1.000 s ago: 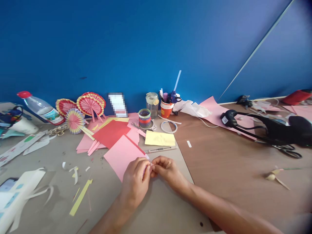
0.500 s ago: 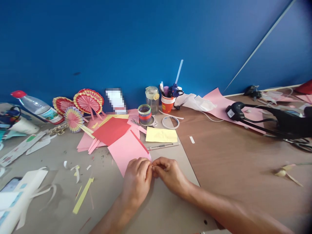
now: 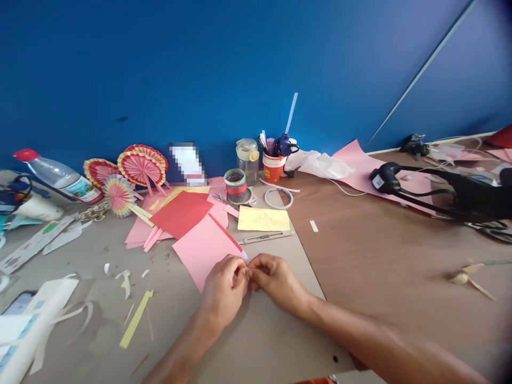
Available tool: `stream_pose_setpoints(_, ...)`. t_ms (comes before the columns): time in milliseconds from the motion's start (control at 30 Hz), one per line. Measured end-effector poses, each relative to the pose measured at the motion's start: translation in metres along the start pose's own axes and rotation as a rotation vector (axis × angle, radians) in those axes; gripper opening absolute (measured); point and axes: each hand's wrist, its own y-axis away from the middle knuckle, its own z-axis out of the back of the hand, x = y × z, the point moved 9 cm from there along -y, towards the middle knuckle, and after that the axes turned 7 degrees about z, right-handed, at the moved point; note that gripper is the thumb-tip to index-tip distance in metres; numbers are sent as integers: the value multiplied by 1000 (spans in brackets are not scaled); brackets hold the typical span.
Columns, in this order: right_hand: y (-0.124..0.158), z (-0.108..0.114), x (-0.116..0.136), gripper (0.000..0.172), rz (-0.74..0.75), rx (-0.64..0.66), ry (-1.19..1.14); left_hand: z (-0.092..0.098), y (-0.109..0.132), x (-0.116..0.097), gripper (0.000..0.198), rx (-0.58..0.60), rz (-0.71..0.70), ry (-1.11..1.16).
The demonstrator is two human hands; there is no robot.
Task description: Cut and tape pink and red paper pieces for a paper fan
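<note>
A pink paper sheet [image 3: 204, 245] lies at an angle on the grey tabletop, with a red strip [image 3: 226, 233] along its upper right edge. A short pale strip [image 3: 245, 256] shows at its right corner, just above my fingers. My left hand [image 3: 224, 285] is closed over the sheet's near right edge, thumb and fingers pinching the corner. Against its fingertips, my right hand [image 3: 274, 277] is also pinched shut; what lies between its finger and thumb is hidden. Just beyond are a craft knife [image 3: 266, 238] and a yellow paper piece [image 3: 263, 219].
Red paper [image 3: 182, 213] and folded paper fans [image 3: 142, 166] sit at the back left. Tape rolls [image 3: 236, 185], a jar [image 3: 248, 160] and a paper cup of pens [image 3: 273, 169] stand by the blue wall. Yellow scraps [image 3: 136, 320] lie left; a black strapped device [image 3: 452, 194] lies right.
The view has shifted slightly. My left fingers have curled and lifted a little, so the thumb pinch shows more, along with more of the pale strip. My right hand stays pinched beside them.
</note>
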Motion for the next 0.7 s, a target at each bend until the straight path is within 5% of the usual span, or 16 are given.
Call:
stream_pose_setpoints(300, -2, -2, 6, 7, 11, 57, -124, 1, -8, 0, 13, 163, 99, 204)
stream_pose_setpoints(700, -3, 4, 4, 5, -14, 20, -75, -2, -6, -2, 13, 94, 62, 208)
